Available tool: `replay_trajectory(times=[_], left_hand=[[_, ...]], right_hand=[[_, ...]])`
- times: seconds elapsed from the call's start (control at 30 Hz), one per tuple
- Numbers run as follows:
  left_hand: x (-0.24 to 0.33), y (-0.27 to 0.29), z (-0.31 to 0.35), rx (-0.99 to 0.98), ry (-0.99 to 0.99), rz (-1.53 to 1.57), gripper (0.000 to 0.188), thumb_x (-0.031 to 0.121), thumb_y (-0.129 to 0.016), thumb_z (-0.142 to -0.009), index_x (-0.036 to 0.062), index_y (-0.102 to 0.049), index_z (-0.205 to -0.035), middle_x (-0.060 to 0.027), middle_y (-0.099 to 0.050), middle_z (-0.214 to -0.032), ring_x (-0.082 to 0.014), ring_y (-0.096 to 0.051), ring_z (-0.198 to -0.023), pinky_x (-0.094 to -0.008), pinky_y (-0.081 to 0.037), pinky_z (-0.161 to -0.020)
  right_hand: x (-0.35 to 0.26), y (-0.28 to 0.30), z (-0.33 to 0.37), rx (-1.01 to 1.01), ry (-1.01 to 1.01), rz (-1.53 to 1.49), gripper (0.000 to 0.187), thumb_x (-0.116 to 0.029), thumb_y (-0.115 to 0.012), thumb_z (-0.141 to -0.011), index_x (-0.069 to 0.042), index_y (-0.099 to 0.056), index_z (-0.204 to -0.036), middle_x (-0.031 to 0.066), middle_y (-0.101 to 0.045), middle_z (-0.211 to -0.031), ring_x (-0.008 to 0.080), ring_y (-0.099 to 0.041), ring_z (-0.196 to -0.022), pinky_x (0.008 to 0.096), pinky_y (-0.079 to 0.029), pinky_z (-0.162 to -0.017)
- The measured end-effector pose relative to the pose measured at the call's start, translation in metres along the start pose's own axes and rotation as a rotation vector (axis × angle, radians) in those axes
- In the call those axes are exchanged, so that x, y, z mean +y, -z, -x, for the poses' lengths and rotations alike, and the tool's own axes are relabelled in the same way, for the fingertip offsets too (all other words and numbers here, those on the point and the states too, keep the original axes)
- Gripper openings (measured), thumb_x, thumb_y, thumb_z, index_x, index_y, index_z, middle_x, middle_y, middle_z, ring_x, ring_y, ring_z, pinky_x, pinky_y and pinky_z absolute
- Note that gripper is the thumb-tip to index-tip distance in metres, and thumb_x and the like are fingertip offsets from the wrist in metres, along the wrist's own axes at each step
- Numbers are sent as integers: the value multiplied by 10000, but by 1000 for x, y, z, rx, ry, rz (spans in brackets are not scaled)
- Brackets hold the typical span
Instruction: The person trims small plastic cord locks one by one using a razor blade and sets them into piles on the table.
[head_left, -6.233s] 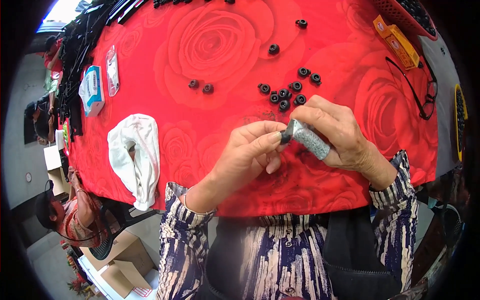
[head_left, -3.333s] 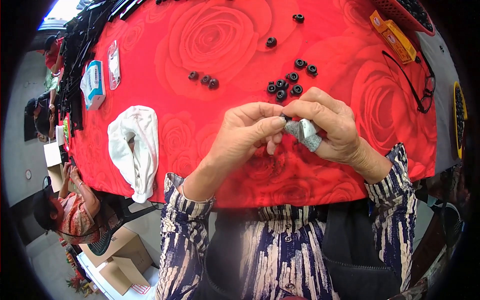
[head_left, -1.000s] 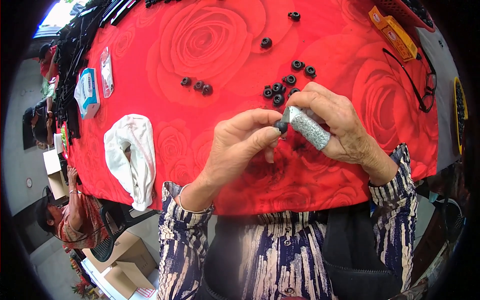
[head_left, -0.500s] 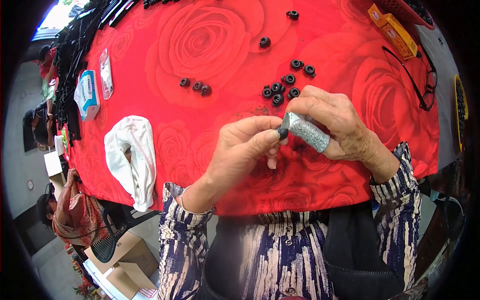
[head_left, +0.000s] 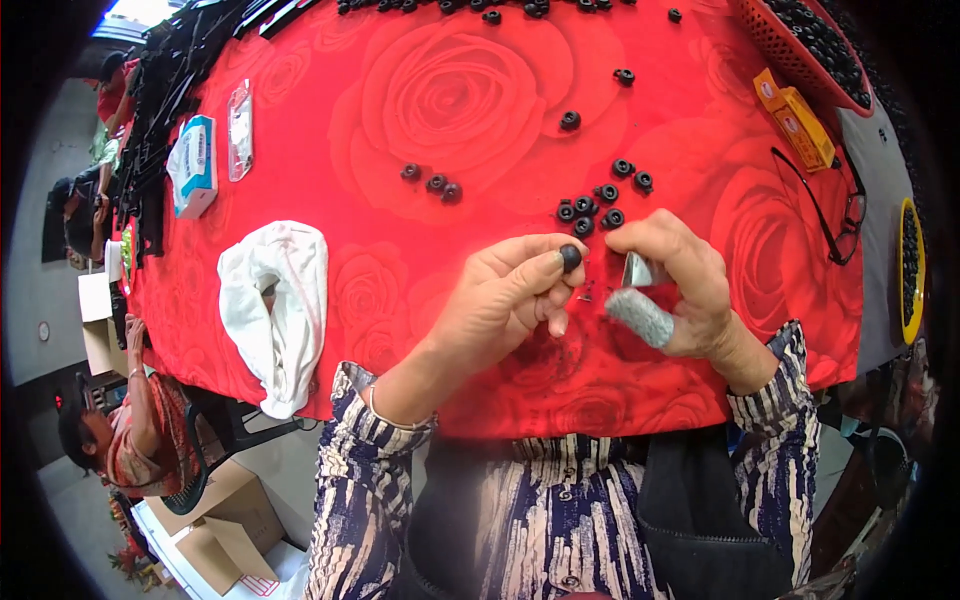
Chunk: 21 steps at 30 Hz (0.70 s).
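Between the thumb and forefinger of my left hand (head_left: 500,300) is a small round black rubber-like part (head_left: 571,258). My right hand (head_left: 695,285) is a short way to its right, curled round a small metal blade (head_left: 636,270) that shows below the forefinger. A speckled grey sleeve (head_left: 641,317) covers my right thumb, which stands apart from the blade's visible edge. Just beyond my hands lies a loose cluster of similar black parts (head_left: 584,206) with ring-shaped ends. Dark crumbs (head_left: 588,292) are scattered on the red cloth between my hands.
The rose-patterned red tablecloth (head_left: 440,95) carries a white cloth (head_left: 275,310), a tissue pack (head_left: 195,168), eyeglasses (head_left: 848,225) and an orange box (head_left: 795,120). A red basket (head_left: 790,50) and a yellow tray (head_left: 910,275) hold black parts. Black strips (head_left: 150,130) pile at left; people sit beyond.
My right hand and the blade have come away from the black part, and the grey-covered thumb has spread from the blade. The whole view has shifted, showing more of the table's far side.
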<state>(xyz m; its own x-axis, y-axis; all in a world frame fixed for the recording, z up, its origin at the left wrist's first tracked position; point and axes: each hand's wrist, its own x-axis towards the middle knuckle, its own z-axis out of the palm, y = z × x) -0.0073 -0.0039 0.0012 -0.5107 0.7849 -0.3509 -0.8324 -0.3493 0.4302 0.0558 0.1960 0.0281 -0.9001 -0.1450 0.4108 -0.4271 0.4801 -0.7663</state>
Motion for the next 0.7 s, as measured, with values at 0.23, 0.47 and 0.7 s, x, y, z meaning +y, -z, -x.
replay_trajectory(times=[0.23,0.47,0.7], left_hand=[[-4,-6,3,-25,90,-88,234,103,-560,-926,-28,-570,-1119,-79,-628,-906,-111,-588,-688,-259,-534,-593],[-4,-4,2,-51,111,-121,234,102,-563,-925,-41,-571,-1110,-73,-629,-913,-106,-583,-682,-241,-506,-591],[-4,-9,3,-17,94,-119,239,116,-564,-926,-44,-575,-1104,-76,-629,-911,-110,-590,-708,-239,-504,-584]], right_hand=[[7,-8,0,42,156,-14,398,-36,-732,-664,22,-601,-1035,100,-553,-746,224,-581,-610,312,-464,-516],[5,-9,5,44,286,144,447,-64,-722,-570,26,-606,-992,80,-546,-718,213,-573,-588,319,-446,-485],[3,-9,6,69,301,206,380,-89,-720,-556,4,-592,-902,73,-532,-699,201,-563,-572,319,-441,-484]])
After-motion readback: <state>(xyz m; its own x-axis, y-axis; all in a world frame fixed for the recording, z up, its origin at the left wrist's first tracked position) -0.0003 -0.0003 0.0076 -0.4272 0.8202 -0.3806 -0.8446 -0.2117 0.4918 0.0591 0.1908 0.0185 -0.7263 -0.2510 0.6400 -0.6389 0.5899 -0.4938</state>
